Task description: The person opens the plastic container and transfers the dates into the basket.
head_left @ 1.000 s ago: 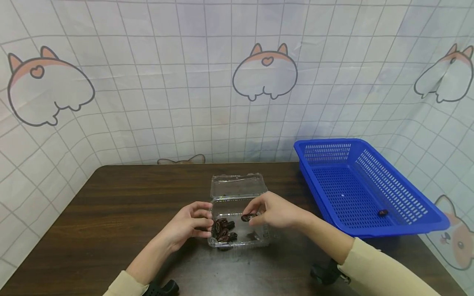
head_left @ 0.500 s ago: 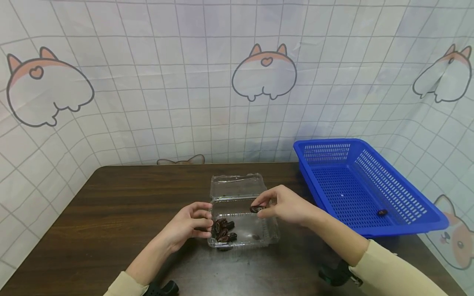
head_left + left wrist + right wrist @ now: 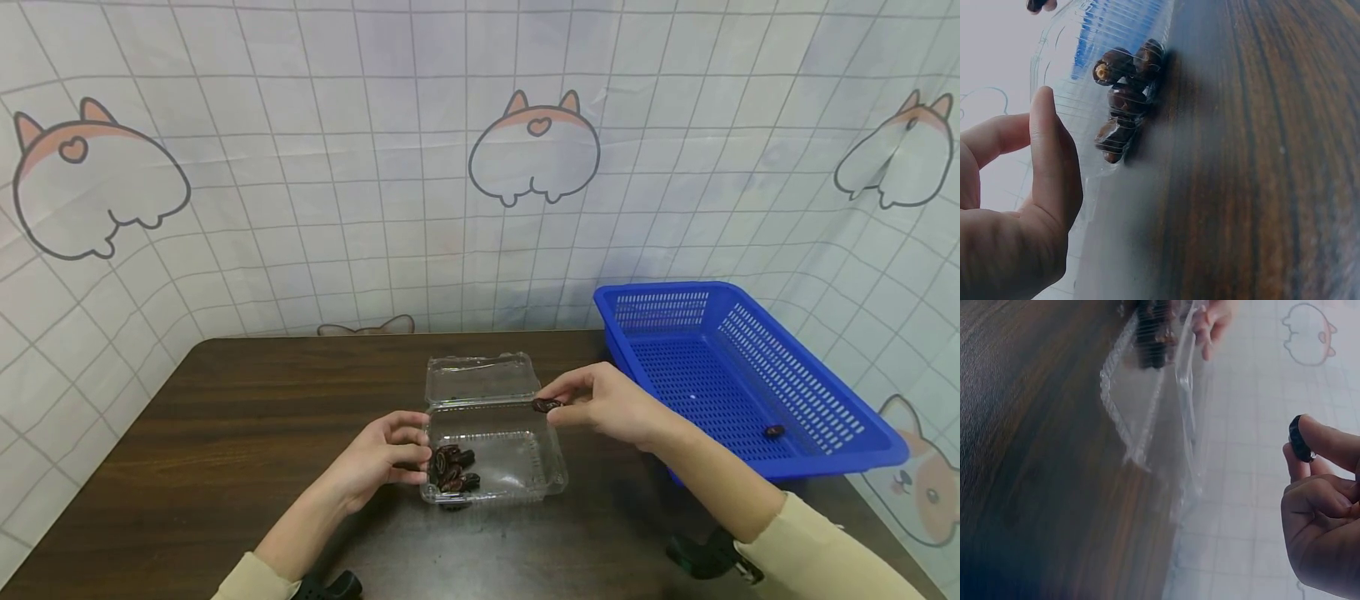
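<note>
My right hand [image 3: 603, 404] pinches a dark brown, wrinkled date [image 3: 545, 405] between thumb and fingertips, above the back right corner of a clear plastic container [image 3: 513, 471]. In the right wrist view the held date [image 3: 1298, 439] stands out against the pale wall. The container's hinged lid [image 3: 480, 381] lies folded back behind it. Several dates [image 3: 453, 468] are heaped at its left end; the left wrist view shows these dates [image 3: 1124, 97] through the clear side. My left hand [image 3: 386, 458] rests its extended fingertips against the container's left side.
A blue perforated plastic basket [image 3: 667, 392] stands at the right of the dark wood table [image 3: 247, 417], with a single date [image 3: 774, 431] in it. A white gridded cloth [image 3: 375, 208] with cartoon animals hangs behind the table.
My right hand has lifted the date from over the container's middle, up and to the right toward the basket. My left hand has stayed at the container's left side.
</note>
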